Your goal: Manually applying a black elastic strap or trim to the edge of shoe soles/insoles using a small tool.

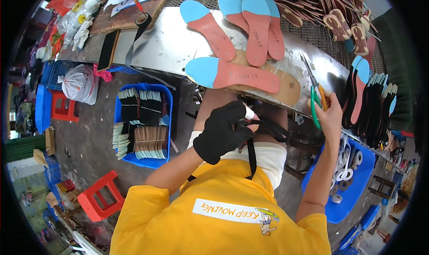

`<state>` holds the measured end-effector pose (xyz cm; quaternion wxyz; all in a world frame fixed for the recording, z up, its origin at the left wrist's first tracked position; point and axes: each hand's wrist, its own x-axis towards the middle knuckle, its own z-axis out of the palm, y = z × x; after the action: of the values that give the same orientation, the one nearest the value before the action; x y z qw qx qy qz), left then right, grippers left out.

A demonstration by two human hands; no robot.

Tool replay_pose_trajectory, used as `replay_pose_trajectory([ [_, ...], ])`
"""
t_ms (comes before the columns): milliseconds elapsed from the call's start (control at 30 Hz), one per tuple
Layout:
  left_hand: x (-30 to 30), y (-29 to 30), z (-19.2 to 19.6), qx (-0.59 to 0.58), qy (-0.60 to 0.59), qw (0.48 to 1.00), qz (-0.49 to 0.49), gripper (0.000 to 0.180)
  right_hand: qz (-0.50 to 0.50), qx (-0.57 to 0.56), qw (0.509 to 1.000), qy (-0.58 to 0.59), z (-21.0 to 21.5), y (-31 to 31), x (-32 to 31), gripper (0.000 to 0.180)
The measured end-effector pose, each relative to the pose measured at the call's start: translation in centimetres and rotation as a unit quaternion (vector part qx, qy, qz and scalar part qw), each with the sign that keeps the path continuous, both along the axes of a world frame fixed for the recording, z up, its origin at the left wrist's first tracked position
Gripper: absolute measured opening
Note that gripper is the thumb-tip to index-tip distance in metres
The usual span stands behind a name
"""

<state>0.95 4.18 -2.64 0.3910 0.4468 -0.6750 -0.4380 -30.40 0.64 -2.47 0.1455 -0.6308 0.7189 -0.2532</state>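
My left hand [227,130], in a black glove with bare fingertips and a white wrap at one finger, is closed in a pinch over my lap. A black strap [252,159] hangs from its fingers. At the right, my right hand [330,117] grips scissors [315,90] with one green and one orange handle. Their blades point up and away over the metal bench edge and look parted. Between the hands and the far side, a pink and blue insole [246,75] lies across a brown insole-shaped board [288,87]. More pink and blue insoles [258,31] lie just beyond it.
The metal bench [167,40] bears a dark tape roll [142,20] and a heap of brown sole pieces [337,24]. Bundled insoles [371,105] stand at its right. A blue crate [169,134] of bundles, a blue bin [362,179] with white rolls and red stools [102,197] surround me.
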Motion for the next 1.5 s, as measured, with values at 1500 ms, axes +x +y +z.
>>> replay_pose_trajectory([
  [1500,3.7,-10.5,-0.8,-0.212,-0.116,0.96,0.141,0.025,0.194,0.038,0.905,-0.377,2.3,-8.5,14.3,0.013],
])
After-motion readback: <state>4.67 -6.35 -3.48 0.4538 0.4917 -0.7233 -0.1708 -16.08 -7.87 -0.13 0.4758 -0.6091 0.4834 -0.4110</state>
